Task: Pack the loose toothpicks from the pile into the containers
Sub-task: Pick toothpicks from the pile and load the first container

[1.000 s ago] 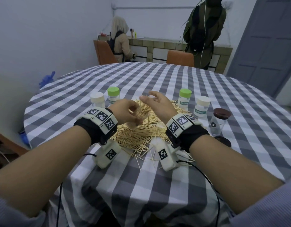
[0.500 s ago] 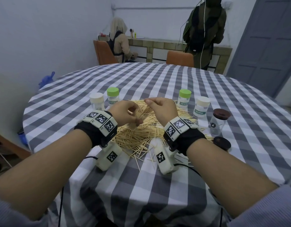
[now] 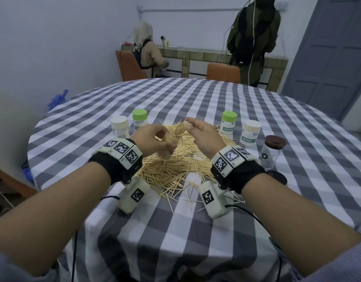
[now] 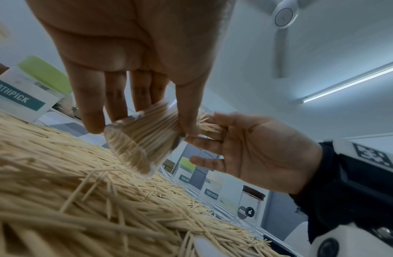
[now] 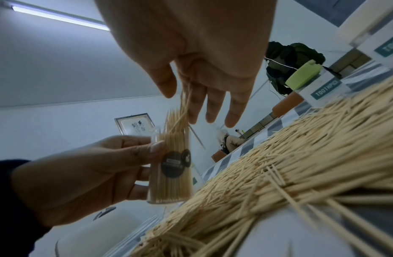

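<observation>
Toothpicks, pale and wooden, are heaped in a loose pile (image 3: 175, 159) on the round counter (image 3: 195, 102) covered by a grey-and-white checked cloth. Above the pile a small clear cylindrical container (image 5: 171, 167), tightly filled with toothpicks, is gripped by the curled fingers (image 4: 90, 111) of the left hand (image 3: 153, 139). At its open mouth the right hand (image 3: 204, 135) is held, a few toothpicks pinched between thumb and forefinger while the other fingers (image 5: 232, 111) are extended. Green-capped (image 3: 228, 123) and white-capped (image 3: 249, 133) labelled containers are stood beside the pile.
</observation>
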